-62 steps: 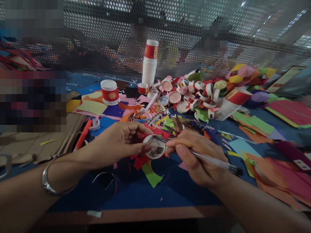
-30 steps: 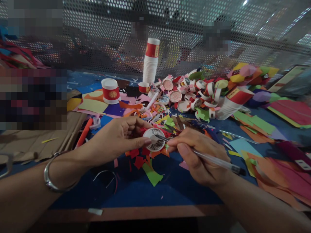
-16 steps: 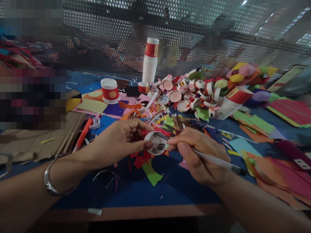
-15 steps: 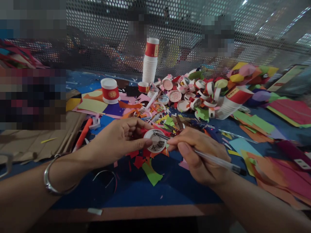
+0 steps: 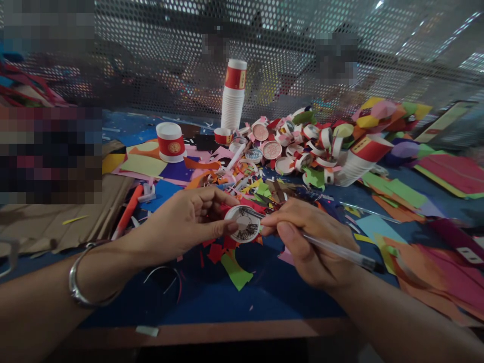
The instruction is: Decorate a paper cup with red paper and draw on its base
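My left hand (image 5: pixel 200 214), with a silver bangle at the wrist, pinches a round white cup bottom (image 5: pixel 247 219) between thumb and fingers. Black pen strokes mark part of its face around a plain pale middle. A clear pen (image 5: pixel 336 248) with a black end is gripped in my right hand (image 5: pixel 313 237), its tip at the upper part of the disc. Red paper pieces (image 5: pixel 216 252) and a green paper scrap (image 5: pixel 236 269) lie just below the disc. Fingers partly hide the disc's left edge.
Cut cup rings and bottoms (image 5: pixel 272 149) are heaped behind my hands. A tall cup stack (image 5: pixel 232 101), a leaning stack (image 5: pixel 353 166) and a red-and-white cup (image 5: pixel 171 143) stand around them. Cardboard (image 5: pixel 86 212) lies left, coloured paper (image 5: pixel 423 267) right, a perforated metal screen (image 5: pixel 151 60) behind.
The cup bottom has shifted slightly down and right and turned a little in my left hand. My right hand keeps the pen in nearly the same place.
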Available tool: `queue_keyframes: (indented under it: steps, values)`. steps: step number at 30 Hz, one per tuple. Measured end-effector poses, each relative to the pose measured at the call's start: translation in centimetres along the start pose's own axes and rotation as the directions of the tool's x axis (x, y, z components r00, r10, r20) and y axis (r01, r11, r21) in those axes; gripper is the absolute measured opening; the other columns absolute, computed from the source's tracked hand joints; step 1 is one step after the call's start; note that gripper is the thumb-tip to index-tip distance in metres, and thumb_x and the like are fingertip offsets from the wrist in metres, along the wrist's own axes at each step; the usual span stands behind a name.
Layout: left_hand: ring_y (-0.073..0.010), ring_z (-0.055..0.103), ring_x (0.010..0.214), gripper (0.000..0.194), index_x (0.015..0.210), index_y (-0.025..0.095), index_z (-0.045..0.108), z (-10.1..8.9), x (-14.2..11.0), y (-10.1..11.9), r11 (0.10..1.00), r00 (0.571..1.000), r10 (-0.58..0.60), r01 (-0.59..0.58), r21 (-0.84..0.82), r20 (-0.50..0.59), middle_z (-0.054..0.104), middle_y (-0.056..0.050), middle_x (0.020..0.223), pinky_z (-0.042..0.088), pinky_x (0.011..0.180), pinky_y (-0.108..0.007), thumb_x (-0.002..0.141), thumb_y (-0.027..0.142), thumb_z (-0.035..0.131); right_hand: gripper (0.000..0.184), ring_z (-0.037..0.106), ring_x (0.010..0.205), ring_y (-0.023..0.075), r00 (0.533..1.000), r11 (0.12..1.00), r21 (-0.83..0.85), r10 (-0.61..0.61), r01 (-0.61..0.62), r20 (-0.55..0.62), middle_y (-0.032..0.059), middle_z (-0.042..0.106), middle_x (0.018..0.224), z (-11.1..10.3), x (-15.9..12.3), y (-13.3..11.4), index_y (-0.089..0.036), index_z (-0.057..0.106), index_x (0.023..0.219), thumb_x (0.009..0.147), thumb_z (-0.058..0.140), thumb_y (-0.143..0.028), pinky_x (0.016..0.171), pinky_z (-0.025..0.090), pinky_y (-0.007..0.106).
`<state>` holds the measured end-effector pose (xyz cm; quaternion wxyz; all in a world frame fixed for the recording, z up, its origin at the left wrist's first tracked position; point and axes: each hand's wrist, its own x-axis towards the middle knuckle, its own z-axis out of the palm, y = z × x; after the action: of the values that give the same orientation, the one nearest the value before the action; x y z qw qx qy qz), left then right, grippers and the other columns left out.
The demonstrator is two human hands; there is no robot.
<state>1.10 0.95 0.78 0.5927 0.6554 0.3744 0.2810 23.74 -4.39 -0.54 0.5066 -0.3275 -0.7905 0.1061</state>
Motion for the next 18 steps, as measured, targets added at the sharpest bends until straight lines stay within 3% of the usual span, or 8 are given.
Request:
queue_keyframes:
  steps: [12, 18]
  values:
    - [-0.0177, 0.075, 0.088, 0.035, 0.112, 0.017, 0.066, -0.15, -0.09, -0.35, 1.0, 0.999, -0.004, 0.004, 0.009, -0.031, 0.079, -0.005, 0.097, 0.061, 0.076, -0.028, 0.083, 0.031, 0.08, 0.021, 0.065, 0.068, 0.0171, 1.0, 0.999, -0.042, -0.017, 0.017, -0.003, 0.0049, 0.075, 0.081, -0.28, 0.03, -0.13, -0.018, 0.071, 0.102, 0.091, 0.054, -0.01, 0.063, 0.054, 0.034]
    - [-0.0143, 0.074, 0.087, 0.034, 0.112, 0.017, 0.067, -0.15, -0.04, -0.35, 1.0, 1.0, 0.009, -0.01, -0.013, -0.021, 0.078, -0.004, 0.095, 0.059, 0.076, -0.023, 0.083, 0.031, 0.081, 0.021, 0.064, 0.067, 0.0164, 1.0, 0.999, -0.048, -0.005, 0.005, 0.009, 0.0047, 0.074, 0.08, -0.33, 0.05, -0.05, -0.018, 0.071, 0.102, 0.093, 0.053, -0.01, 0.063, 0.054, 0.034]
